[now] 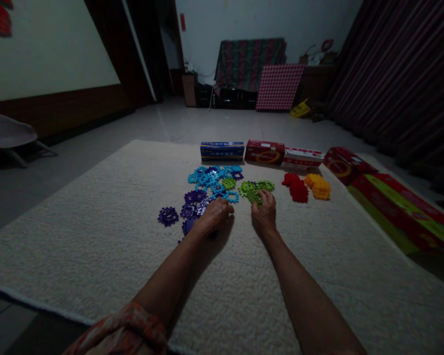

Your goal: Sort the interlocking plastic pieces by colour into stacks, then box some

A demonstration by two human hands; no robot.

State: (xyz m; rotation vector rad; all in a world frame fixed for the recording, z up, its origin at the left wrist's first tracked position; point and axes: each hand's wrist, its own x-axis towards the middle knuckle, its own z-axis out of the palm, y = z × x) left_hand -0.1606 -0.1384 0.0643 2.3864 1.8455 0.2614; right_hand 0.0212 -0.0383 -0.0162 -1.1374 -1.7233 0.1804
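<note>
My right hand [265, 211] has its fingers closed on a green toy gear piece [252, 196] at the near edge of a green gear pile [247, 187]. To its left, my left hand [217, 213] is curled, fingers bent together, beside the purple gears [188, 211]. What it holds, if anything, is hidden. Just beyond it lie light blue gears [203, 176] in a loose heap, with one green gear [229, 184] among them. A single purple gear [168, 216] sits apart on the left.
Red gears [299, 190] and yellow gears [320, 187] are stacked at the right on the cream quilted mat [107, 212]. A blue box [222, 152], a dark red box [265, 152] and a white-and-red box [302, 158] line the back. More boxes, including a red-and-green box [403, 212], border the right.
</note>
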